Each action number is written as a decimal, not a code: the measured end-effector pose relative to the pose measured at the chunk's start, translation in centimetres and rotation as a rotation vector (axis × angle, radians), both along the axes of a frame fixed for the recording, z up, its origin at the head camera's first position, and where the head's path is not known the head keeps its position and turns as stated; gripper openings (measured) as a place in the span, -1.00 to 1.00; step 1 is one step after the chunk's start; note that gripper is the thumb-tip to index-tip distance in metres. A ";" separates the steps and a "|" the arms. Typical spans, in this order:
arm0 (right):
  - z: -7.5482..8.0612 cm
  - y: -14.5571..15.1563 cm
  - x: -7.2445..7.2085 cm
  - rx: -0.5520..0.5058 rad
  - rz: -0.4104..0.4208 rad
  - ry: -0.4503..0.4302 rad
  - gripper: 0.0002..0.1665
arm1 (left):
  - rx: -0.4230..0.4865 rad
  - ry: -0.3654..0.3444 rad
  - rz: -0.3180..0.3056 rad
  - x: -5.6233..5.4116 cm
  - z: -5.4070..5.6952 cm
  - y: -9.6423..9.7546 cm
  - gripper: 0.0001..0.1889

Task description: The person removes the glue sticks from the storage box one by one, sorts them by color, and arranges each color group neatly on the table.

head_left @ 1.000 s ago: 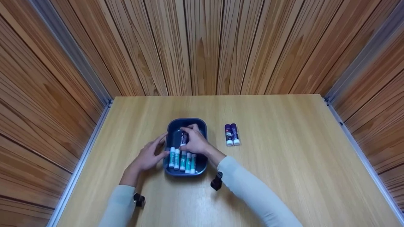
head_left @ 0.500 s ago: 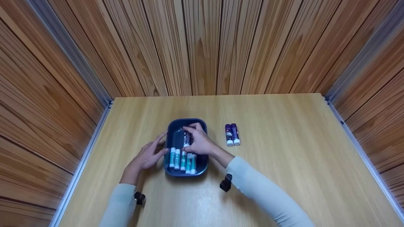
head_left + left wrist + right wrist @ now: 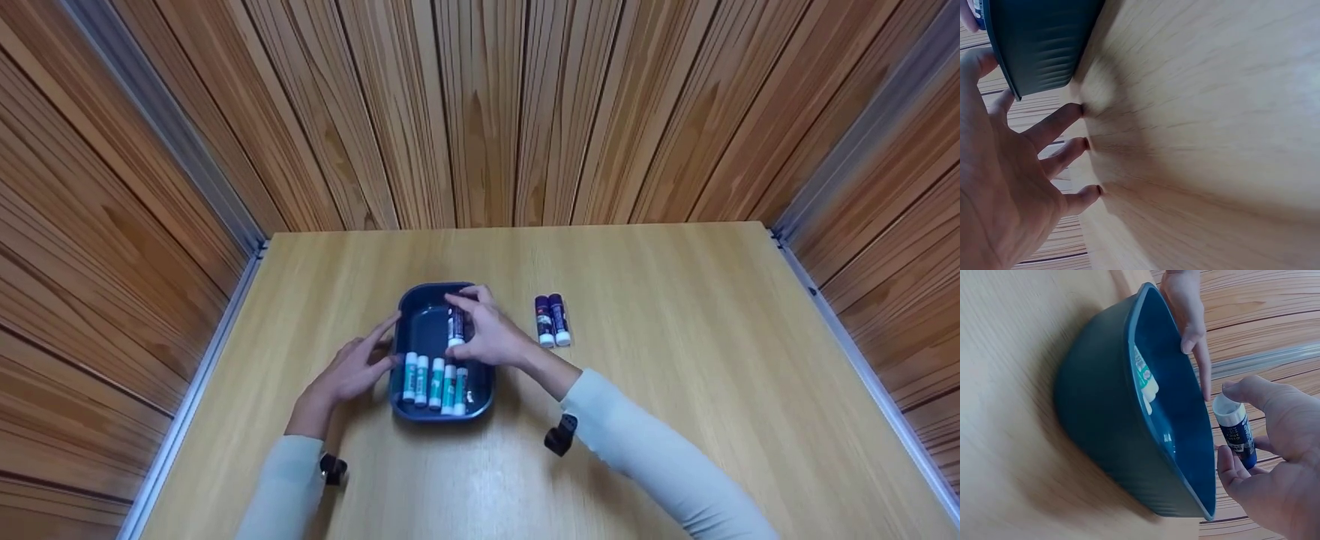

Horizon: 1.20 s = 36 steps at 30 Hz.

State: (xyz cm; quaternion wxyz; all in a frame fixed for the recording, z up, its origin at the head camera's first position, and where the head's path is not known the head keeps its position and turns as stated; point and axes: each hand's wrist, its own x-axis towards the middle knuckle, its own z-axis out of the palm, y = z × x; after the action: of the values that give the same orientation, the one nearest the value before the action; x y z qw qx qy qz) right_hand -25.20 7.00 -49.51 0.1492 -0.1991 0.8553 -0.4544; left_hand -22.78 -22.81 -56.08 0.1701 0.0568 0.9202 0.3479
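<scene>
My right hand (image 3: pixel 491 339) pinches a dark purple glue stick (image 3: pixel 456 327) with a white end, thumb at one end and fingertips at the other. In the right wrist view this glue stick (image 3: pixel 1235 430) is above the bin's rim, apart from it. Below is a dark blue plastic bin (image 3: pixel 422 319). Several green-and-white glue sticks (image 3: pixel 436 384) lie side by side in its near half. At the bin's left rim rests my left hand (image 3: pixel 351 369), thumb and index finger touching it. The left wrist view shows the other fingers (image 3: pixel 1061 154) spread, tips down at the table.
Right of the bin, two purple glue sticks (image 3: pixel 552 320) with white ends lie side by side on the wooden table (image 3: pixel 675 322). Wood-patterned walls (image 3: pixel 480 112) stand behind and on both sides, with metal rails (image 3: pixel 862 367) along the table's sides.
My right hand has moved rightward over the bin with the purple glue stick, from the middle toward the right rim. The left hand stays at the left rim.
</scene>
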 end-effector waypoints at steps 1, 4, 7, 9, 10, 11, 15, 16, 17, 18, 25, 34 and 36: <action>0.1 0.2 0.0 -0.003 0.000 0.008 0.11 | 0.000 0.003 0.004 0.0 0.0 0.1 -0.21; 0.4 0.8 0.0 -0.011 -0.003 0.028 0.11 | 0.003 0.004 0.018 0.1 0.0 0.2 -0.21; 0.6 1.5 -0.1 -0.009 -0.017 0.034 0.11 | 0.004 -0.002 0.027 0.2 0.0 0.2 -0.22; 0.7 2.0 -0.2 -0.003 -0.027 0.026 0.10 | 0.003 -0.003 0.030 0.2 0.0 0.2 -0.22; 0.7 2.3 -0.3 0.000 -0.032 0.020 0.10 | 0.002 -0.002 0.029 0.3 -0.1 0.3 -0.22; 0.7 2.5 -0.4 0.003 -0.040 0.015 0.10 | 0.001 -0.002 0.030 0.3 -0.1 0.2 -0.22; 0.7 3.5 -0.6 0.002 -0.062 -0.003 0.10 | 0.003 0.005 0.031 0.3 -0.2 0.2 -0.23; 0.7 3.8 -0.7 0.001 -0.067 -0.002 0.10 | 0.004 0.006 0.030 0.3 -0.2 0.2 -0.23; 0.7 4.0 -0.7 0.004 -0.072 0.003 0.10 | 0.006 0.006 0.030 0.3 -0.2 0.2 -0.23; 0.7 4.3 -0.8 0.009 -0.075 0.009 0.09 | 0.007 0.008 0.029 0.3 -0.1 0.2 -0.23; 0.5 6.0 -1.0 0.026 -0.102 0.021 0.09 | 0.015 0.018 0.019 0.3 -0.2 0.2 -0.23; -0.2 8.5 -1.6 -0.006 -0.110 0.037 0.11 | 0.001 0.021 0.022 0.2 -0.2 0.3 -0.23; -0.4 9.2 -1.7 -0.005 -0.119 0.031 0.11 | 0.000 0.017 0.024 0.2 -0.2 0.3 -0.23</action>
State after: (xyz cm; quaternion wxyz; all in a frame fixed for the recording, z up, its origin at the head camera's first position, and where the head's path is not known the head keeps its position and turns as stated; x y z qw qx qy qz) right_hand -26.85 16.16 -49.94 0.1081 -0.1555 0.8668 -0.4613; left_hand -22.56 -22.48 -56.28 0.1581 0.0486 0.9223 0.3493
